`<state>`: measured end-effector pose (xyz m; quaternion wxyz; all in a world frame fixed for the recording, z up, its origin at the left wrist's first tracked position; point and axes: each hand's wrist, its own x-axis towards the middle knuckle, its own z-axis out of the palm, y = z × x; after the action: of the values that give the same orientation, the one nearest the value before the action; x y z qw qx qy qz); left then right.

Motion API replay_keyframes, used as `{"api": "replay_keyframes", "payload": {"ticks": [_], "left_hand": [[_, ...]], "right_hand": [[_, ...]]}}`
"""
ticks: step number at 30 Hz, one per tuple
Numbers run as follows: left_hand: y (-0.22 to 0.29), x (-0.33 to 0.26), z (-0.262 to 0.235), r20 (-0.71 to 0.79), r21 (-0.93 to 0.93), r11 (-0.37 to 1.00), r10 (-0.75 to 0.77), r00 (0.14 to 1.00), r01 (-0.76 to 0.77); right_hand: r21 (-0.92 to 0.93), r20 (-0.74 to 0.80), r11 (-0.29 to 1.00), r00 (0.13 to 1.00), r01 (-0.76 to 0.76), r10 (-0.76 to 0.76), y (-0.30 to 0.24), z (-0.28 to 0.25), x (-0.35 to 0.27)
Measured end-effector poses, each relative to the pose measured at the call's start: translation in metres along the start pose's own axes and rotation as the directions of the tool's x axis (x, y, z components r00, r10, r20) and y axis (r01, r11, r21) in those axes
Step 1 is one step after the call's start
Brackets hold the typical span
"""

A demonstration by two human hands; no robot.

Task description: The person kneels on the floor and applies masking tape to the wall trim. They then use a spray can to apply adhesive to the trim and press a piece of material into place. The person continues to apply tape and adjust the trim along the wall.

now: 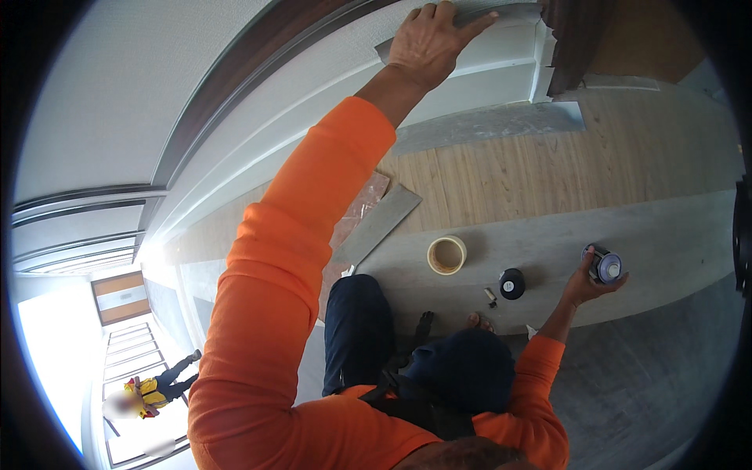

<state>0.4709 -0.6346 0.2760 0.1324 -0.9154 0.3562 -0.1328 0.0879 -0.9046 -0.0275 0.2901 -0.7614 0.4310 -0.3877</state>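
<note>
head view: can (607, 268) sits between right fingers (588, 258).

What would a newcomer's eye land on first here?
The bright orange left sleeve, slanting up to the left hand laid on a grey strip at the top edge. Next, the right hand holding a can at right, and the person in a yellow vest at lower left.
</note>
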Motion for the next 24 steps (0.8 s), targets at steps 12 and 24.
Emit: {"api": "replay_keyframes", "payload": {"ticks": [12, 24], "left_hand": [[-0.002, 0.001, -0.002, 0.012, 0.057, 0.998, -0.016, 1.000, 0.015], [0.008, -0.001, 0.013, -0.118, 0.129, 0.991, -0.010, 0.993, 0.026]], "right_hand": [[0.139, 0.062, 0.948, 0.953, 0.286, -0.297, -0.007, 0.002, -0.002], [0.803, 0.594, 0.086, 0.777, -0.590, -0.209, -0.193, 0.019, 0.030]]}}
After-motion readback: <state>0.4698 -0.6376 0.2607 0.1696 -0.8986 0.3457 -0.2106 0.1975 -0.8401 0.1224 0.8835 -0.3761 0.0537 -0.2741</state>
